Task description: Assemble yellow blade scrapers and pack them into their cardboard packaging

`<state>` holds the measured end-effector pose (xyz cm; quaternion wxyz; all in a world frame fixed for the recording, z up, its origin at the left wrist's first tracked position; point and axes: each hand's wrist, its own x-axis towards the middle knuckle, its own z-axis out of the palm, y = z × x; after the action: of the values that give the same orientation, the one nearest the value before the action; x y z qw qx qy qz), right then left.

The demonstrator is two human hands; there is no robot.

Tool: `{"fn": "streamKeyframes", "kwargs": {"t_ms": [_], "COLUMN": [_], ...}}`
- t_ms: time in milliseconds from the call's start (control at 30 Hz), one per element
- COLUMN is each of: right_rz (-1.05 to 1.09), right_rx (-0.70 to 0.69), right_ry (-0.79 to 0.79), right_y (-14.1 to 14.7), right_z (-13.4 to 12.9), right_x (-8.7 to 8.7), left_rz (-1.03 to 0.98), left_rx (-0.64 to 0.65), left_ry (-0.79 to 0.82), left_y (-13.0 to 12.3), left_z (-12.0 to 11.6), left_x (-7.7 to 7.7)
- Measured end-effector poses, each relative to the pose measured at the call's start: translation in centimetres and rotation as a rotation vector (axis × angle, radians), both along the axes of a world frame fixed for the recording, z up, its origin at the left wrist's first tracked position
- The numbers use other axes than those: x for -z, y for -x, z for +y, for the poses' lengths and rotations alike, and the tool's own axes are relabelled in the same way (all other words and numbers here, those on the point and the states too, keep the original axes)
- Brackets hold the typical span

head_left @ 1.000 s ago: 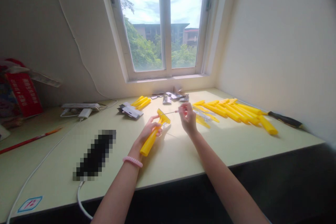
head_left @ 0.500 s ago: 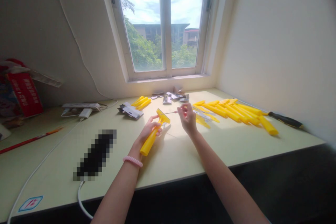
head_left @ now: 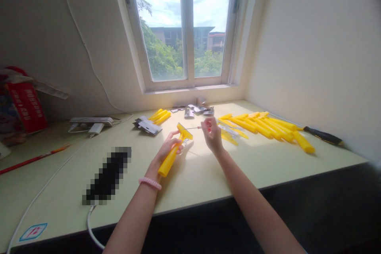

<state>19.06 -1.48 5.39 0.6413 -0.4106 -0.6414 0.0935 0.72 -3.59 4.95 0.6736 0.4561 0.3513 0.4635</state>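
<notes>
Head camera: on a sunlit desk [head_left: 247,170], the left hand [head_left: 169,147] closes around the handle of a yellow plastic scraper [head_left: 169,161], steadying its head toward a thin screwdriver [head_left: 193,127] pinched by the right hand [head_left: 212,135], just short of rows of matching yellow handles [head_left: 256,128].
</notes>
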Motion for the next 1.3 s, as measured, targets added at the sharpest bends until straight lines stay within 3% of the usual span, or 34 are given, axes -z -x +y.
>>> {"fn": "streamKeyframes", "kwargs": {"t_ms": [167,900,1167,1300], "right_rz": [-0.046,-0.025,-0.020,-0.020], "right_rx": [0.033,-0.005,0.032,-0.023], "right_ry": [0.059,-0.027,0.029,0.013], "right_y": [-0.11,-0.15,-0.01,-0.14], "right_z": [0.08,-0.05,-0.13,0.08], "right_x": [0.18,-0.08,-0.07,0.15], "left_rz": [-0.013,0.047,0.023,0.013], "left_rx": [-0.007,-0.006,-0.013,-0.016], "left_ry": [0.010,-0.007,0.016,0.033], "left_y": [0.13,0.05,0.21,0.14], "left_z": [0.07,0.00,0.28,0.29], "left_x": [0.04,0.11,0.54,0.49]}}
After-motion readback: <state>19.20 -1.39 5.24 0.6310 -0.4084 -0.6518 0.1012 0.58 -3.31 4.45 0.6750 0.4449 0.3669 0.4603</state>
